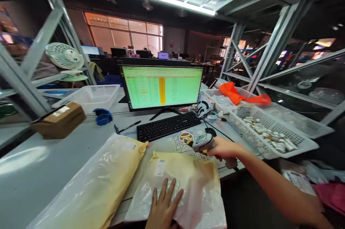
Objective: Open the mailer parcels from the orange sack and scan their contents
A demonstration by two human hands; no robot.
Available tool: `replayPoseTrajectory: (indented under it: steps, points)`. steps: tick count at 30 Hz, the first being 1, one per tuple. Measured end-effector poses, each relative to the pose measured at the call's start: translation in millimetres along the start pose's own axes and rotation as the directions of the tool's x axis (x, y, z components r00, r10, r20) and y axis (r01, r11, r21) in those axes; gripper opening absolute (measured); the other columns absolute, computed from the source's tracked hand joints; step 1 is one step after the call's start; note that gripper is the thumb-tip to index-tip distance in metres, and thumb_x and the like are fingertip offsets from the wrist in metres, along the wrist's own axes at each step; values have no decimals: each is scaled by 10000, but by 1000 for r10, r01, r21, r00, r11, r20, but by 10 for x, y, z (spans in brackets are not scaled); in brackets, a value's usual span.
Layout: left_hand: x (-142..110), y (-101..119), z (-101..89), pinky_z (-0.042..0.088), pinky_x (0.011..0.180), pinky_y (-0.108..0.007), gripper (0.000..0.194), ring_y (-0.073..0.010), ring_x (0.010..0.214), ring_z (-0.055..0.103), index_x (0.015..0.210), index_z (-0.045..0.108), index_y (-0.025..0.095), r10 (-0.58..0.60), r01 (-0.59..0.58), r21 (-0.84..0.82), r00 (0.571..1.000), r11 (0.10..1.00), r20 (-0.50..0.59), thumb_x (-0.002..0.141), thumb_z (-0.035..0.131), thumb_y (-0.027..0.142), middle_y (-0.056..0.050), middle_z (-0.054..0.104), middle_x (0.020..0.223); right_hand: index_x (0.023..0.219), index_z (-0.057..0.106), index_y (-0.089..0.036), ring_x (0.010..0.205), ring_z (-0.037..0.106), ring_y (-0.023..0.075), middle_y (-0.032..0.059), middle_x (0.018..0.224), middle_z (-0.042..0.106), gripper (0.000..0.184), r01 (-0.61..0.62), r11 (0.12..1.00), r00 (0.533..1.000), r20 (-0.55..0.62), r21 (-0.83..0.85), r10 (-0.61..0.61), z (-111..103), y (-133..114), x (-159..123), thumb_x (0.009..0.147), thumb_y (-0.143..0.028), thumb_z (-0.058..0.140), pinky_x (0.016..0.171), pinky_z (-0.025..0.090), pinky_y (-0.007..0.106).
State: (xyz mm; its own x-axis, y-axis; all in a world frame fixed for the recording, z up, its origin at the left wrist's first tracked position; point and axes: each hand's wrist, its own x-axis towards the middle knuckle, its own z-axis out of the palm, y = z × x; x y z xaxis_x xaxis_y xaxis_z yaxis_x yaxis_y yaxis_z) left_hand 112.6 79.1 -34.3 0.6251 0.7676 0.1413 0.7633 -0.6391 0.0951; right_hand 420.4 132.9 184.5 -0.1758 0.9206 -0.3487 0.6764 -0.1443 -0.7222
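My left hand [162, 205] lies flat with fingers spread on a yellow plastic-wrapped parcel [185, 182] at the table's near edge. A small white label [160, 167] sits near the parcel's top left. My right hand [225, 149] is wrapped round the grip of a grey handheld barcode scanner [202, 142], held just above the parcel's far right corner, with its head facing left. A second, longer yellow parcel [94, 186] lies to the left of the first.
A black keyboard [167, 125] and a monitor [161, 87] with a green spreadsheet stand behind the parcels. White baskets [269, 128] with small items and an orange cloth [242, 96] sit at right. A cardboard box [59, 119], blue tape dispenser [102, 116] and fan [66, 58] are at left.
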Motion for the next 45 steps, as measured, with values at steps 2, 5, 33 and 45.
replayPoseTrajectory:
  steps: [2, 5, 33, 45]
  points:
    - [82, 94, 57, 210, 1146, -737, 1002, -444, 1513, 227, 1472, 452, 438, 5, -4, 18, 1000, 1000, -9, 609, 696, -9, -68, 319, 1643, 1026, 754, -167, 484, 542, 118, -24, 633, 638, 371, 10, 1000, 1000, 4, -17, -10, -34, -6, -116, 672, -211, 650, 415, 413, 201]
    - [168, 172, 110, 195, 1129, -765, 900, -425, 1506, 262, 1437, 493, 445, 17, -17, -19, 999, 1000, 45, 679, 632, -19, -64, 330, 1638, 1074, 757, -185, 518, 552, 115, -18, 664, 655, 395, 50, 994, 998, 42, -96, -46, -28, -231, -141, 696, -218, 647, 438, 422, 187]
    - [353, 245, -669, 547, 941, -385, 305, -259, 1037, 711, 1074, 758, 218, -161, 101, -642, 986, 760, -35, 860, 542, 220, -90, 777, 1106, 1116, 624, -175, 659, 679, 261, 238, 909, 688, 527, -290, 903, 862, -325, 317, 390, -597, 1433, -18, 806, -601, 608, 582, 533, 377]
    - [-652, -1974, -1733, 578, 856, -490, 584, -346, 930, 722, 1190, 650, 59, -956, 340, -935, 230, -99, 184, 834, 594, 518, -149, 771, 975, 848, 736, -228, 1067, 640, 486, 314, 968, 687, 592, -578, 803, 608, -732, -144, 307, -748, 2683, 251, 793, -714, 404, 955, 479, 589]
